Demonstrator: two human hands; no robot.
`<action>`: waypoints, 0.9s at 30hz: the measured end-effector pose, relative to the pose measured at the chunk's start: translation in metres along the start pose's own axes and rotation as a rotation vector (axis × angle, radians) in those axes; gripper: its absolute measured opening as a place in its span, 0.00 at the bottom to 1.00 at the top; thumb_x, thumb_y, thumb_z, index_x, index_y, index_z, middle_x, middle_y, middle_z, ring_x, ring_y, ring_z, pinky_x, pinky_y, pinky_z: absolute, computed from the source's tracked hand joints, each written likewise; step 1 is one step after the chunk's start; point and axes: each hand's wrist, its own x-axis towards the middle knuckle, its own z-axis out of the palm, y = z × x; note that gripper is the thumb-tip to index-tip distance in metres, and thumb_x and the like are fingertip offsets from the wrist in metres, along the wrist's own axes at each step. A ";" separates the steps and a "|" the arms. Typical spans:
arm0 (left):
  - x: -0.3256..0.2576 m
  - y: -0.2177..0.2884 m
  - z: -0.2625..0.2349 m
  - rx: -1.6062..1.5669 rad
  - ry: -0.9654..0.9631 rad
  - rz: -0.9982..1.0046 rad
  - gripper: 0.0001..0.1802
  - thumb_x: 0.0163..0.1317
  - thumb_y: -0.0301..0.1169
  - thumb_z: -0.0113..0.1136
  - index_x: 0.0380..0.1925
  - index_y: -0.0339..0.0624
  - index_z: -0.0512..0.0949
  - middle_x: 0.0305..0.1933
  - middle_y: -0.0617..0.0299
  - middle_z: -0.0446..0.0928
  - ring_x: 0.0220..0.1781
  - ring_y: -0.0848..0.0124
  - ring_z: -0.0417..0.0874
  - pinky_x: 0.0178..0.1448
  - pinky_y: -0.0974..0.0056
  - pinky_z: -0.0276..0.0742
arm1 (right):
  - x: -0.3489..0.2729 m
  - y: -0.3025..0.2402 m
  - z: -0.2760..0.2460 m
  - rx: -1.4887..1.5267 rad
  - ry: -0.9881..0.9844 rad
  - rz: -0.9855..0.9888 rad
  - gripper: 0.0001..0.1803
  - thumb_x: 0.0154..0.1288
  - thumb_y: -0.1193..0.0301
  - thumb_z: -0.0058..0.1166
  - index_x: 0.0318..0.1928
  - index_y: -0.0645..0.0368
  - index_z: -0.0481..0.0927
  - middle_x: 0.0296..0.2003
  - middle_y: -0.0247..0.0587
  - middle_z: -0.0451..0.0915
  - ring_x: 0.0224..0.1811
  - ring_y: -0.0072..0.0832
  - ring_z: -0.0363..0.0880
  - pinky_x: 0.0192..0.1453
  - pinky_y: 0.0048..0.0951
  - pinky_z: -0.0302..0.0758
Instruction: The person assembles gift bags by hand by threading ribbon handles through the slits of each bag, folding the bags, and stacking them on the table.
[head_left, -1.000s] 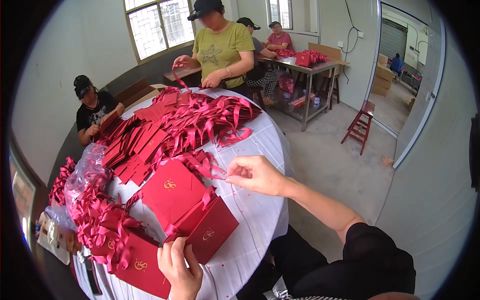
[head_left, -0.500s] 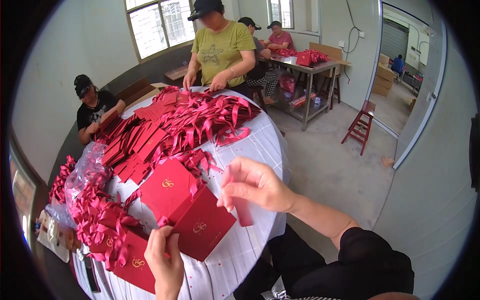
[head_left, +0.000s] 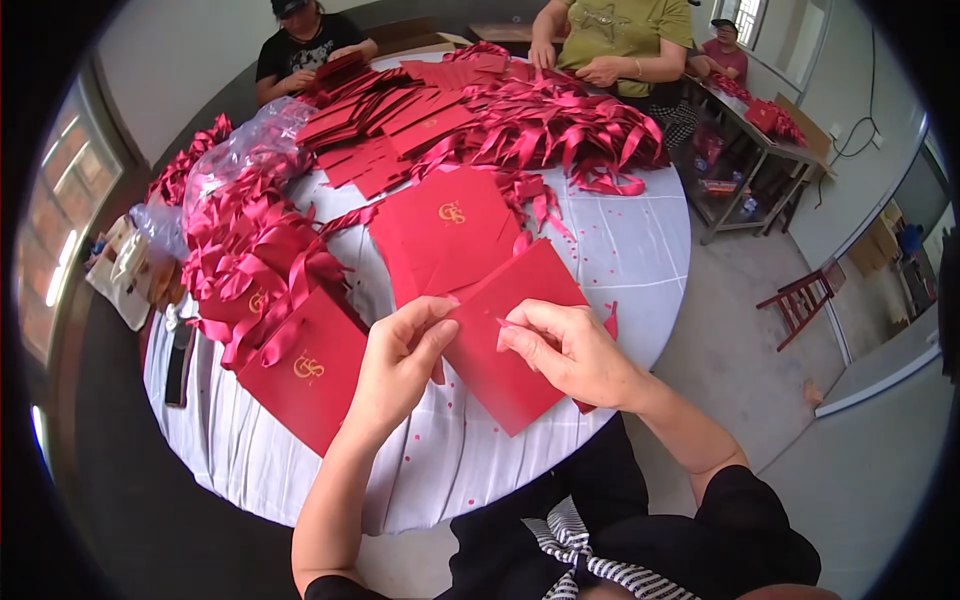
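A red paper gift bag (head_left: 520, 375) lies tilted in front of me, its plain side up, over the table's near edge. At its upper left edge my left hand (head_left: 405, 355) is closed in a pinch on a red ribbon (head_left: 438, 374), a short piece of which hangs under the fingers. Over the bag's face my right hand (head_left: 570, 345) pinches thumb and forefinger together; what sits between the tips is too small to make out. Just beyond lies a stack of red bags (head_left: 450, 235) with a gold emblem.
Another red bag (head_left: 305, 375) lies at left by a heap of ribboned bags (head_left: 250, 235) and a clear plastic bag (head_left: 265, 135). A large pile of red bags (head_left: 420, 110) covers the table's far side, where two people work. A red stool (head_left: 800, 300) stands at right.
My view has swung left and down. The right hand has come in from the side to the bag's face, close to the left hand. The bag now shows a plain side instead of the emblem.
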 end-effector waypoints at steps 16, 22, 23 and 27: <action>-0.005 0.004 0.006 0.014 -0.033 0.027 0.09 0.67 0.25 0.54 0.43 0.31 0.77 0.26 0.67 0.76 0.21 0.83 0.70 0.24 0.76 0.67 | -0.001 0.002 0.008 -0.208 0.037 -0.101 0.07 0.66 0.75 0.52 0.31 0.67 0.76 0.20 0.37 0.76 0.20 0.16 0.70 0.22 0.23 0.65; -0.010 0.009 0.014 0.071 -0.007 0.076 0.10 0.64 0.23 0.55 0.43 0.31 0.78 0.24 0.65 0.76 0.19 0.82 0.71 0.22 0.74 0.68 | -0.005 0.005 0.010 -0.253 0.094 -0.165 0.07 0.63 0.77 0.53 0.28 0.67 0.74 0.17 0.40 0.73 0.18 0.20 0.69 0.22 0.25 0.65; -0.011 0.009 0.015 0.085 0.005 0.087 0.10 0.63 0.23 0.56 0.43 0.32 0.78 0.25 0.65 0.77 0.19 0.82 0.71 0.22 0.74 0.68 | -0.006 0.002 0.009 -0.285 0.093 -0.155 0.07 0.61 0.78 0.53 0.27 0.67 0.74 0.17 0.41 0.72 0.17 0.21 0.69 0.22 0.26 0.65; -0.014 0.011 0.019 0.165 0.017 0.099 0.10 0.61 0.22 0.57 0.43 0.32 0.78 0.24 0.62 0.78 0.21 0.80 0.74 0.24 0.72 0.70 | -0.008 0.000 0.009 -0.324 0.112 -0.154 0.06 0.58 0.79 0.54 0.25 0.67 0.73 0.16 0.42 0.71 0.16 0.21 0.69 0.21 0.27 0.64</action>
